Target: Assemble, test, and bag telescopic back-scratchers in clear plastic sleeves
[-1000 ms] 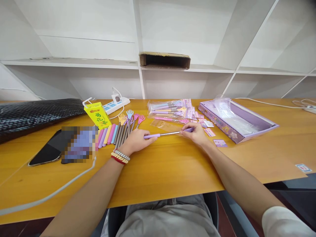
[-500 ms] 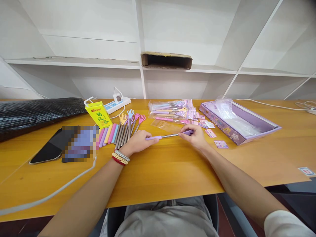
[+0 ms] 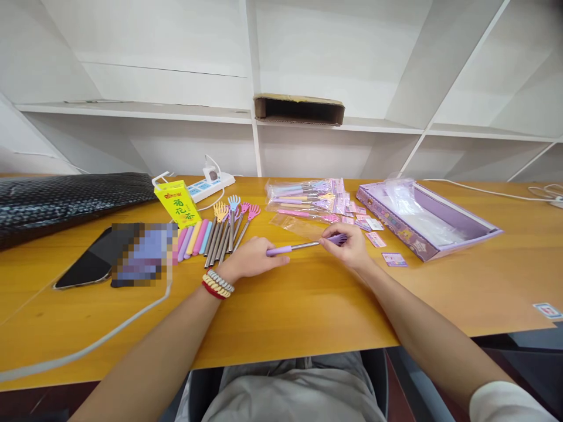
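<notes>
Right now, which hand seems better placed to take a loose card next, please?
Probably the right hand: it is nearer the loose cards, with the left hand farther off, though both hold the purple scratcher.

Scratcher shaft shiny metal; handle smooth plastic; tabletop woodgrain.

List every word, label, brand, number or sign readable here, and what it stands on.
"菊花茶": yellow tea carton.
Red lettering above it: too blurred.
Loose printed cards: too small.
Labels on bagged back scratchers: too small.
Purple display box lettering: too blurred.
Square sticker, right: too small.
</notes>
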Demonstrator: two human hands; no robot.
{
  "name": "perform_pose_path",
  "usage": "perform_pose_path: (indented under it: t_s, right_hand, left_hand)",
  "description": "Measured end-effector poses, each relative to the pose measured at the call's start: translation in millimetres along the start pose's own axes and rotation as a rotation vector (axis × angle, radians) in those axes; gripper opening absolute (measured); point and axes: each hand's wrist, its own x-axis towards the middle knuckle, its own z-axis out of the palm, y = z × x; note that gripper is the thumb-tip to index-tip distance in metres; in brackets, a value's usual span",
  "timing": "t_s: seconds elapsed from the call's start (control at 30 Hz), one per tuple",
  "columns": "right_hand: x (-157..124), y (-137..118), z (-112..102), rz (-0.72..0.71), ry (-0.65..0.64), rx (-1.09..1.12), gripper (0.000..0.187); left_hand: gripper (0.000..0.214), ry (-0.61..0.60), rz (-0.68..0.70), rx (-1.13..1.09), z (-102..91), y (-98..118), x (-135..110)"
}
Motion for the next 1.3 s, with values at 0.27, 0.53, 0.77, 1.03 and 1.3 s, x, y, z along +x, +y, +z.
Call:
perform_pose_path:
  t_s: [0.27,0.53,0.77,1.03,1.3]
  right_hand:
    - [3,1,-2,0.157,-0.112,0.028,0.013]
    - [10,9,3,0.405,-0.193,0.007,0.028]
    - [14,22,-2,0.636,-0.108,0.260,0.030]
    - [11,22,-7,0.541,-0.254,0.149,0.031]
    - [6,13,1,0.332,-0.185,-0.003,0.027]
  left_hand:
    - [0.037,0.243,0.006,0.243,-1.8,-1,-2]
    - [0.040,0.366,0.016,0.380,-1.1,-10,3]
    - [0.044,0.431,0.064,0.324,-6.6,-17,5]
    - [0.055,0.336,0.002,0.377,-6.4,-9,0]
    - [0.053,0.294,-0.055,0.378,-3.4,-16,-1]
